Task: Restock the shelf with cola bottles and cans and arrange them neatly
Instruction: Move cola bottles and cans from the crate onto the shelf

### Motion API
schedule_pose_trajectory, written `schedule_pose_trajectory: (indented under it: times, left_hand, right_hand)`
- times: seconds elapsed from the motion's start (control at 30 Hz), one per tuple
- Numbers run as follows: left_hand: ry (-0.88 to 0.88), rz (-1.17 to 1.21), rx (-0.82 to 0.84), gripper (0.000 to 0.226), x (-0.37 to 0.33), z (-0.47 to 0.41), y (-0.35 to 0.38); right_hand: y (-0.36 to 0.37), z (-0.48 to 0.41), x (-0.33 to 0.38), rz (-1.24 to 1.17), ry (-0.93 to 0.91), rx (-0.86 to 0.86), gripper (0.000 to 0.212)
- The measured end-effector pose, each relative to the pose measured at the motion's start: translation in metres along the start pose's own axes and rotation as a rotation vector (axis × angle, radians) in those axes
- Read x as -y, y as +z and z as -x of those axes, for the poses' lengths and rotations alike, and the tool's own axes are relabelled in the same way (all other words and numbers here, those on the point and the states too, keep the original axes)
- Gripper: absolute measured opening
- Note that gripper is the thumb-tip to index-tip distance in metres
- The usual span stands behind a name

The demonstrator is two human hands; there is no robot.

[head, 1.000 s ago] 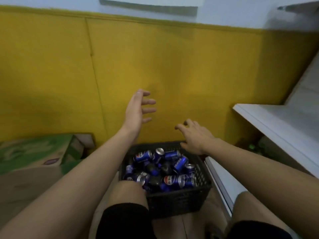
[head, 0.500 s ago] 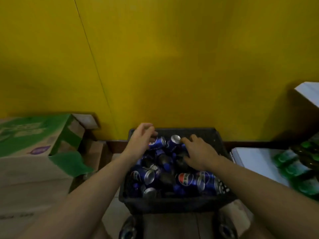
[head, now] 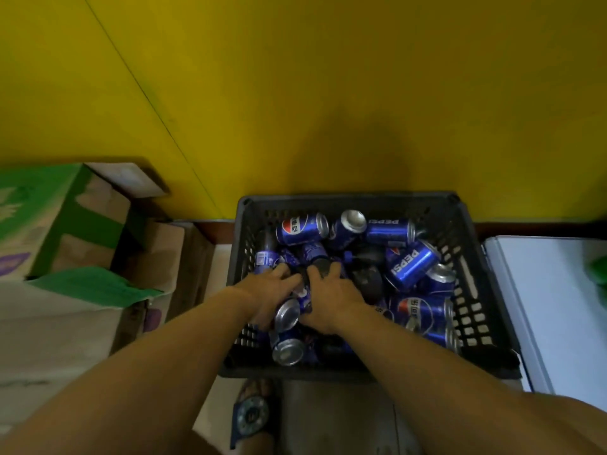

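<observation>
A black plastic basket sits on the floor against the yellow wall, filled with blue cola cans and a few dark cola bottles lying in a heap. Both my hands are down inside its left half, side by side. My left hand grips a blue can whose silver end faces me. My right hand curls its fingers over a dark bottle right beside that can. What lies under my palms is hidden.
The white shelf board lies low at the right, with something green at its far edge. Green and brown cardboard boxes stand at the left. My sandalled foot is just in front of the basket.
My view tipped down onto the basket. Both hands came from the air down into the basket, then back from its far side to the left middle, and closed on items there.
</observation>
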State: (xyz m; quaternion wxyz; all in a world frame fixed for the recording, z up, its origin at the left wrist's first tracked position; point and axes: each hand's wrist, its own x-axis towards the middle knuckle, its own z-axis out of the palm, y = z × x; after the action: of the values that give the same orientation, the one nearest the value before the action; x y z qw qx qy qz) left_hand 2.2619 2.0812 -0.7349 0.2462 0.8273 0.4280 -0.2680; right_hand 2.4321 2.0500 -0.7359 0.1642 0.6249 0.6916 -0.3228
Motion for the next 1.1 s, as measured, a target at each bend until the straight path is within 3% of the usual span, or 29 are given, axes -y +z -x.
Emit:
schedule_pose_trajectory:
  times: [0.07, 0.13, 0.27, 0.43, 0.6, 0.67, 0.77, 0.9, 1.1]
  left_hand:
    - [-0.016, 0.034, -0.029, 0.107, 0.008, -0.003, 0.004]
    - [-0.014, 0.082, -0.053, 0.101, 0.015, -0.002, 0.009]
    - [0.025, 0.165, -0.089, 0.083, 0.019, 0.007, 0.018]
    - [0.026, 0.424, -0.219, 0.082, 0.03, 0.022, 0.009]
    - [0.072, 0.959, -0.426, 0.065, 0.026, 0.053, -0.015]
    - [0.07, 1.119, -0.523, 0.06, 0.015, 0.073, -0.033]
    - [0.105, 1.369, -0.712, 0.054, -0.012, 0.1, -0.058]
    - [0.184, 1.663, -0.934, 0.062, -0.067, 0.125, -0.086]
    - [0.468, 1.621, -0.837, 0.064, -0.181, 0.163, -0.149]
  right_hand:
    - [0.015, -0.009, 0.006, 0.056, 0.061, 0.046, 0.115]
    - [0.028, -0.017, 0.01, 0.107, 0.106, 0.028, 0.118]
    - [0.035, -0.023, 0.026, 0.077, 0.218, 0.006, 0.109]
    - [0.013, -0.021, 0.034, 0.082, 0.226, 0.064, 0.108]
    - [-0.012, 0.001, 0.033, 0.382, 0.064, 0.087, 0.08]
    - [-0.022, 0.018, 0.029, 0.417, 0.017, 0.017, 0.075]
    - [-0.05, 0.055, 0.016, 0.51, -0.031, -0.088, 0.086]
    - [-0.102, 0.124, -0.015, 0.562, 0.008, -0.307, 0.068]
    - [-0.157, 0.268, -0.081, 0.495, 0.211, -0.597, 0.055]
